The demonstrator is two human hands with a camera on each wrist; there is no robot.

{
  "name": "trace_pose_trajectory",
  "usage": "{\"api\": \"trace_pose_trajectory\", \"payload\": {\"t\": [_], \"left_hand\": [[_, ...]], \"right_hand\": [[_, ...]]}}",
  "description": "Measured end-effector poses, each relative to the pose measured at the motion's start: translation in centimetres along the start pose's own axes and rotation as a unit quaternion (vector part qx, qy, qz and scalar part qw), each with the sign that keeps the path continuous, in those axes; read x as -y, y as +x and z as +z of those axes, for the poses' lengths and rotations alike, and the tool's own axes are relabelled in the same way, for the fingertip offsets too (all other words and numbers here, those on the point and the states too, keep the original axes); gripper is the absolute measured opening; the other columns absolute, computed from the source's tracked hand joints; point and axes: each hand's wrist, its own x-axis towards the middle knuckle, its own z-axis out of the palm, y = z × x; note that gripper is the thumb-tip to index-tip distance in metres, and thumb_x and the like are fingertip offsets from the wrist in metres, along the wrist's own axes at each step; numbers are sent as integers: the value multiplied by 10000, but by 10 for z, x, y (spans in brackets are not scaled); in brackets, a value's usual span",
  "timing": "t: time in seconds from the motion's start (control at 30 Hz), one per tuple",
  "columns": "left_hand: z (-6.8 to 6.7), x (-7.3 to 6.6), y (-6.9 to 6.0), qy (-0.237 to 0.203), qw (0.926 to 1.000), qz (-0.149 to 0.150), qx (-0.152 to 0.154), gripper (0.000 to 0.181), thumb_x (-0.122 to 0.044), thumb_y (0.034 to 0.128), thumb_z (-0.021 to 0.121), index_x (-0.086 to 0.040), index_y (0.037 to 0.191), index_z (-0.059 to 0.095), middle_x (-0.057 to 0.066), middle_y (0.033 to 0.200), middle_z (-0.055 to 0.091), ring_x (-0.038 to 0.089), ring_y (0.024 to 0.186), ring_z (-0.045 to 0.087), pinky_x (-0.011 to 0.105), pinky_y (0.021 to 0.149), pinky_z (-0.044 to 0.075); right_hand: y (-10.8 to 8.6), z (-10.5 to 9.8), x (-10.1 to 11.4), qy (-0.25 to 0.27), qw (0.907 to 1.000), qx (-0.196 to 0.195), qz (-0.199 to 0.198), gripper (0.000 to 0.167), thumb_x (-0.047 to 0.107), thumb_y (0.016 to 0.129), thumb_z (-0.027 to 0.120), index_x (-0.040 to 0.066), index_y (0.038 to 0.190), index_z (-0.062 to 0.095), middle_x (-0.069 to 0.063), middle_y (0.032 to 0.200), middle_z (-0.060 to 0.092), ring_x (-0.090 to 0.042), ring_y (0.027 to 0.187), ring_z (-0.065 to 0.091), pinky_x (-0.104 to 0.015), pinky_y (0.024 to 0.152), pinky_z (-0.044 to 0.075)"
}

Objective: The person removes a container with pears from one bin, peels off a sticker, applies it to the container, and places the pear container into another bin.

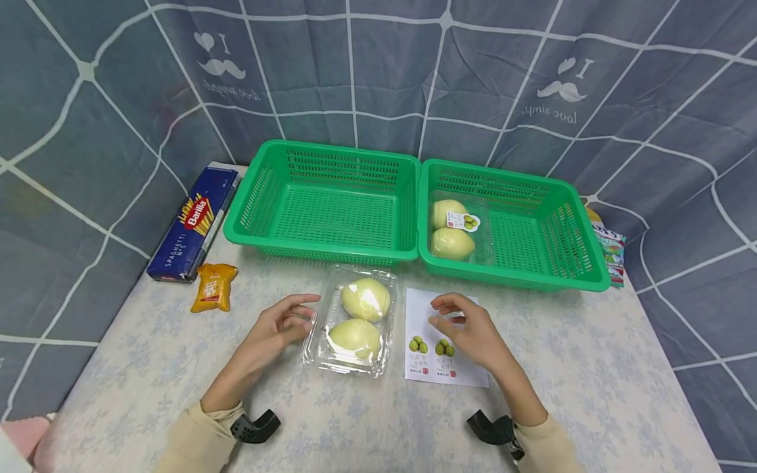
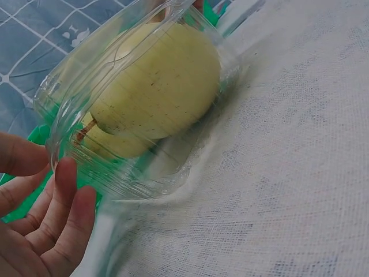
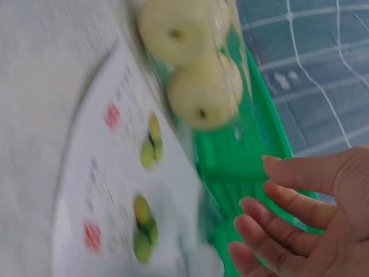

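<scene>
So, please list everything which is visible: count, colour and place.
Baskets: 2, green, back
Fruit boxes: 2, clear, centre and right basket
Fruits: 4, yellowish, in boxes
Label: 1, white, on basket's box
Sheet: 1, white, centre right
Spaghetti box: 1, blue, left
Packet: 1, orange, left
Bags: count unclear, multicoloured, right
Tablecloth: 1, whitish, underneath
Curtain: 1, greyish, behind
Unclear object: 1, pink, lower left
Left hand: 1, beside centre box
Right hand: 1, over sheet
Sleeves: 2, beige, bottom
Wrist devices: 2, black, bottom

Two yellow-green pears (image 1: 355, 339) are held in a clear plastic box (image 1: 342, 368), set lower-middle in the frame; a white sheet (image 1: 430, 334) (green fruit (image 1: 445, 347) is printed on it) is laid just to the right.
</scene>
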Motion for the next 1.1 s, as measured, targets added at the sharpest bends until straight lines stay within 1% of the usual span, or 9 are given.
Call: {"api": "trace_pose_trajectory", "payload": {"t": [0.07, 0.13, 0.33, 0.5, 0.67, 0.83, 1.03, 1.1], "left_hand": [[0, 0, 1, -4, 10000, 10, 28, 510, -18, 941, 618, -28, 1437, 502, 251, 1203, 579, 54, 895, 624, 212, 774, 484], [0, 0, 2, -6, 10000, 25, 56, 510, -20, 943, 617, -22, 1439, 498, 259, 1207, 578, 57, 896, 627, 212, 775, 486], [1, 0, 3, -17, 9999, 52, 122, 514, -2, 944, 602, -8, 1444, 487, 272, 1212, 570, 34, 897, 626, 208, 773, 488], [1, 0, 4, -32, 9999, 42, 129, 513, -3, 944, 604, -8, 1444, 487, 275, 1215, 567, 32, 893, 623, 205, 775, 488], [1, -1, 4, -18, 9999, 14, 142, 507, -28, 954, 610, -20, 1447, 489, 271, 1224, 564, 43, 906, 622, 204, 784, 490], [0, -1, 4, -12, 9999, 4, 150, 508, -27, 952, 609, -24, 1446, 491, 267, 1227, 562, 43, 906, 620, 205, 789, 492], [0, 0, 4, -24, 9999, -4, 148, 514, -9, 942, 605, -21, 1444, 494, 271, 1225, 561, 35, 886, 618, 202, 785, 487], [1, 0, 4, -10, 9999, -2, 145, 511, -19, 945, 610, -25, 1443, 496, 271, 1227, 565, 37, 886, 617, 202, 787, 486]], "right_hand": [[1, -7, -5, -109, 9998, -126, 79, 307, 128, 927, 722, 39, 1214, 658, -145, 1176, 694, -296, 1110, 631, -501, 967, 528], [2, -12, -10, -219, 9995, -174, 165, 322, 132, 923, 728, 35, 1221, 657, -154, 1185, 693, -316, 1134, 625, -513, 978, 524], [6, -21, -21, -585, 9978, -44, 302, 347, 135, 916, 731, 44, 1242, 656, -155, 1202, 694, -339, 1170, 615, -530, 987, 506], [8, -23, -27, -738, 9966, 176, 316, 330, 122, 916, 722, 47, 1232, 664, -145, 1205, 698, -340, 1163, 623, -513, 967, 503], [9, -24, -30, -786, 9958, 322, 345, 233, 110, 919, 711, 52, 1145, 696, -135, 1243, 699, -331, 1159, 625, -489, 968, 498], [9, -24, -31, -834, 9955, 307, 324, 164, 101, 919, 711, 64, 1079, 708, -140, 1253, 698, -325, 1143, 625, -508, 972, 507], [11, -24, -33, -914, 9949, 287, 314, 152, 79, 918, 703, 55, 1068, 708, -143, 1210, 707, -310, 1103, 636, -509, 953, 519], [12, -24, -33, -906, 9951, 274, 301, 164, 59, 916, 699, 49, 1080, 701, -139, 1168, 714, -300, 1076, 645, -503, 942, 525]]}}
